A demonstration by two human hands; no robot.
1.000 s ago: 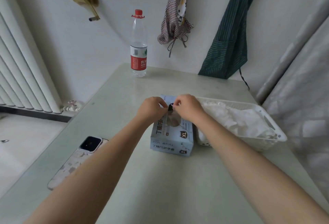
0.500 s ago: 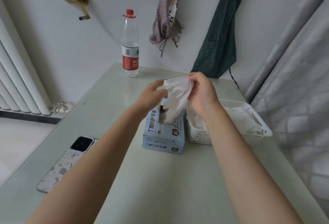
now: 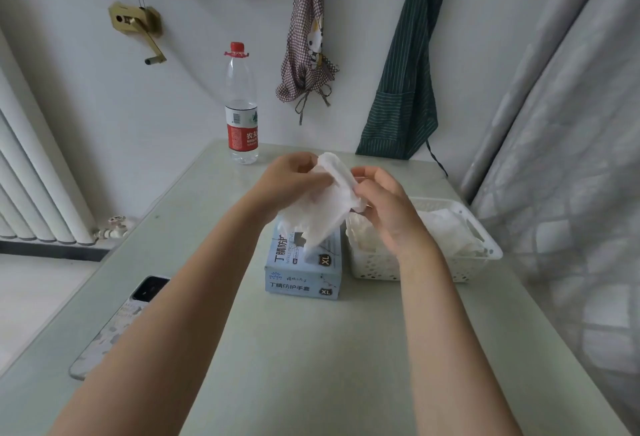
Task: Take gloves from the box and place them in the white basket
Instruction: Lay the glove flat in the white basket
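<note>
A white glove hangs in the air above the light-blue glove box in the middle of the table. My left hand grips its upper left edge and my right hand pinches its upper right edge. The glove's lower end dangles over the box's opening. The white perforated basket stands right of the box, touching it, with several white gloves piled inside. My right forearm covers part of the basket.
A clear water bottle with a red cap stands at the table's far edge. A phone lies face down near the left edge. Aprons hang on the wall behind; a curtain runs along the right side.
Both hands pulled a white glove up out of the box and raised it. They now hold it spread between them, slightly higher and more to the left than half a second ago.
</note>
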